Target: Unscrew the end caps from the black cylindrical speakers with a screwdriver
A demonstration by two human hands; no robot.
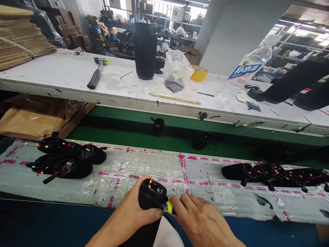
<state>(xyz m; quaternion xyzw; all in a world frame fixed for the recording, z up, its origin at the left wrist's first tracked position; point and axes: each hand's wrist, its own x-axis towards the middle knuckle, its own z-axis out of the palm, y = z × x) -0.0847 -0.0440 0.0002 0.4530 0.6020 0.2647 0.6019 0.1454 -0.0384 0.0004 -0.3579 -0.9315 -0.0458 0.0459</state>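
Note:
My left hand (pixel 131 211) is wrapped round a black, fabric-covered cylindrical speaker housing (pixel 148 201), tilted with its open end up and away from me. Inside that end are a slotted part and small red and white wire connectors. At the right side of the rim, my right hand (pixel 200 218) grips a yellow-and-black utility knife (pixel 169 207). Its metal tip touches or nearly touches the rim; the closed fingers hide most of the handle. The lower part of the housing runs out of view by my lap.
Similar housings with wires lie on the plastic-wrapped mat (pixel 154 164), in a left group (pixel 77 168) and a right row (pixel 269 175). On the white shelf (pixel 115 89) are a hammer (pixel 96 75), an upright black cylinder (pixel 145 51), a tape roll (pixel 199 73) and a bottle (pixel 246 68).

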